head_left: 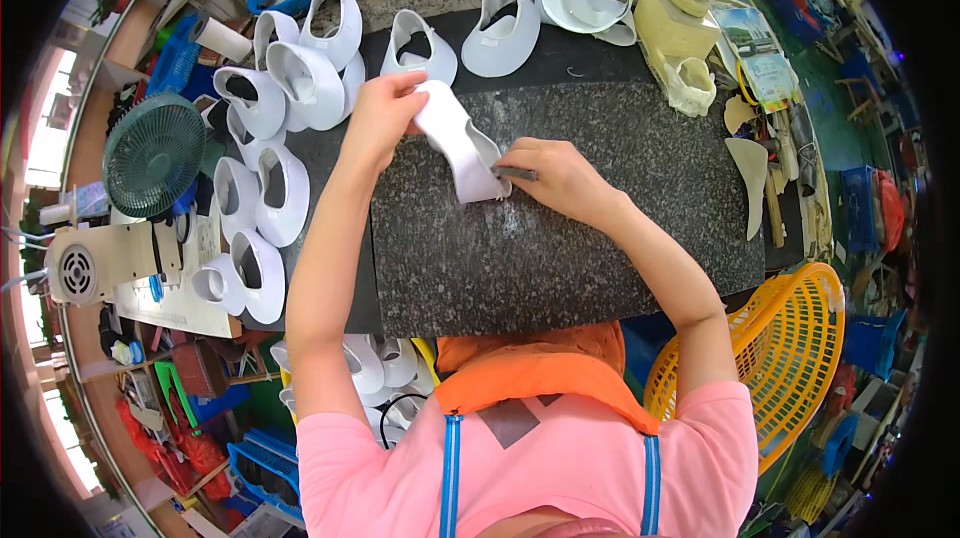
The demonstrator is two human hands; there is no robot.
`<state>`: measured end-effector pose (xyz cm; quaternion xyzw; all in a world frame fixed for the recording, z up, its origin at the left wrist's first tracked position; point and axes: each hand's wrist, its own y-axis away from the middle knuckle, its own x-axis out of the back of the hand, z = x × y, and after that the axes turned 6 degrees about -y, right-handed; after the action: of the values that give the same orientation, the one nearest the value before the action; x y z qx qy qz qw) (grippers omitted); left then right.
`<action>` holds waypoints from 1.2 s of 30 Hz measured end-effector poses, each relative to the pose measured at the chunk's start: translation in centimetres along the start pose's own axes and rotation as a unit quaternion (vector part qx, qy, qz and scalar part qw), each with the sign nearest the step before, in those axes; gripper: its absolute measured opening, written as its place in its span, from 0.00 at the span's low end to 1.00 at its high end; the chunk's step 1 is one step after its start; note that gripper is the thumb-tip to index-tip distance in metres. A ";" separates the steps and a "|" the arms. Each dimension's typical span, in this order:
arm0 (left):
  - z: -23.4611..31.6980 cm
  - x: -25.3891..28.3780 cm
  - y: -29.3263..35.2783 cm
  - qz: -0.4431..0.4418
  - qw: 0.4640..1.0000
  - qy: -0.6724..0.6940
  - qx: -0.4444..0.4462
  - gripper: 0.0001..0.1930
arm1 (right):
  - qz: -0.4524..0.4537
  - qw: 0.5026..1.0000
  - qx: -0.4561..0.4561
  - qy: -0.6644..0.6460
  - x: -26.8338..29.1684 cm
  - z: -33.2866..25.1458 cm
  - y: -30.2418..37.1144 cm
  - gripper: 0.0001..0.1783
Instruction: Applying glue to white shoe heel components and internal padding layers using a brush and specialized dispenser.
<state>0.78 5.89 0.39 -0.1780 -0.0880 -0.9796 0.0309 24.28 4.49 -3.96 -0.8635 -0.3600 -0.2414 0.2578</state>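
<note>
Left hand (382, 120): here it is, clamped on the far end of a white shoe upper (455, 148), thumb and fingers pinching the rim.
Right hand (562, 178): over to the right and a little closer to the body, fingers together around a small dark tool (522, 175) — right at the upper's near edge, though whether the tip presses in, I cannot tell.
White shoe upper: slung between the two hands, tilted, over the dark speckled table (560, 283), its hollow side toward the right hand.
Left of the left hand: a whole crowd of white uppers (318, 88), some overlapping, running down toward the body, with a green fan (152, 153) past them.
Beyond the left hand: one single upper (440, 62) sits just past the fingers, another (498, 56) farther right, then rounded white pieces (560, 0).
Right of the right hand: well apart, a cream block (665, 33) with a cone on top — and nearer the body, a flat pale curved piece (747, 178).
Bodyward of the right hand: a big yellow perforated basket (790, 348), tipped up near the right elbow.
</note>
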 end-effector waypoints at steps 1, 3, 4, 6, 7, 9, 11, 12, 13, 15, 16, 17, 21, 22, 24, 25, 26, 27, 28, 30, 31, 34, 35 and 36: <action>-0.1 -0.4 -1.6 -0.026 1.000 -0.017 0.003 0.19 | 0.026 0.999 0.009 0.021 0.2 0.8 0.1 0.09; -0.3 -1.6 -4.1 -0.054 0.997 -0.048 0.009 0.19 | 0.057 0.997 0.016 0.046 0.4 1.8 0.1 0.10; -0.4 -1.9 -5.1 -0.059 0.997 -0.050 0.007 0.19 | 0.061 0.997 0.013 0.047 0.4 2.4 -0.2 0.10; -0.7 -2.3 -6.7 -0.075 0.991 -0.110 0.012 0.19 | 0.070 0.990 0.063 0.102 0.3 3.7 -1.2 0.13; -0.9 -2.6 -7.4 -0.075 0.991 -0.111 0.017 0.19 | 0.072 0.990 0.061 0.102 0.2 3.9 -1.5 0.13; -1.3 -3.0 -7.8 -0.082 0.988 -0.131 0.025 0.19 | 0.121 0.970 0.120 0.172 0.2 4.4 -2.0 0.15; -1.2 -2.7 -7.9 -0.110 0.982 -0.148 0.039 0.18 | 0.143 0.961 0.127 0.202 0.0 5.0 -1.7 0.15; -1.4 -2.4 -7.7 -0.111 0.982 -0.150 0.041 0.18 | 0.162 0.951 0.134 0.229 -0.2 4.8 -1.5 0.16; -1.6 -2.0 -7.6 -0.124 0.981 -0.145 0.038 0.18 | 0.163 0.951 0.132 0.226 -0.2 4.8 -1.6 0.16; -1.9 -1.6 -7.0 -0.139 0.979 -0.141 0.038 0.18 | 0.150 0.959 0.118 0.207 0.3 4.6 -2.1 0.13; -2.0 -1.6 -6.7 -0.116 0.984 -0.135 0.015 0.19 | 0.151 0.960 0.117 0.206 0.7 4.7 -2.3 0.13; -2.2 -1.5 -6.2 -0.093 0.987 -0.129 -0.008 0.19 | 0.095 0.984 0.070 0.133 1.2 4.8 -2.4 0.12; -1.3 0.1 -1.7 -0.003 0.996 -0.009 -0.087 0.20 | -0.027 0.960 -0.225 -0.162 7.2 1.7 -1.8 0.12; -0.6 0.5 -0.1 0.022 0.992 0.078 -0.098 0.20 | 0.047 0.936 -0.255 -0.239 7.9 1.0 -0.9 0.14; -0.7 0.9 3.2 0.059 0.984 0.137 -0.098 0.21 | 0.178 0.912 -0.237 -0.282 8.4 -0.6 0.3 0.14; -1.0 0.8 4.3 0.089 0.972 0.195 -0.101 0.22 | 0.230 0.893 -0.227 -0.314 8.0 -1.1 0.7 0.14; -2.3 0.4 4.8 0.082 0.974 0.195 -0.076 0.21 | 0.224 0.894 -0.226 -0.315 7.2 -1.3 0.5 0.14; -3.7 0.2 5.5 0.081 0.968 0.227 -0.065 0.20 | 0.226 0.894 -0.195 -0.333 5.9 -2.0 0.0 0.13; -5.2 -0.4 5.6 0.076 0.961 0.262 -0.054 0.19 | 0.231 0.893 -0.167 -0.348 4.7 -2.2 -0.4 0.11; -6.9 -1.2 6.3 0.073 0.956 0.282 -0.026 0.17 | 0.135 0.932 -0.106 -0.319 2.1 -1.1 -1.8 0.09; -7.2 -1.5 6.7 0.079 0.953 0.291 -0.023 0.15 | 0.104 0.920 -0.142 -0.351 1.1 -1.0 -2.6 0.09; -7.8 -1.4 7.5 0.079 0.966 0.247 -0.020 0.14 | 0.090 0.929 -0.200 -0.298 -0.1 -1.6 -5.7 0.09; -7.9 -1.4 7.6 0.075 0.967 0.243 -0.017 0.14 | 0.111 0.945 -0.222 -0.211 -0.1 -1.6 -6.4 0.09; -7.9 -1.3 7.6 0.077 0.967 0.244 -0.018 0.14 | 0.110 0.946 -0.220 -0.211 -0.4 -1.5 -6.8 0.09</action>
<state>-0.03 -3.04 -6.12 0.0594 -0.0462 -0.9894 0.1240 18.59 7.52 -1.20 -0.9641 -0.2473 -0.0971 0.0042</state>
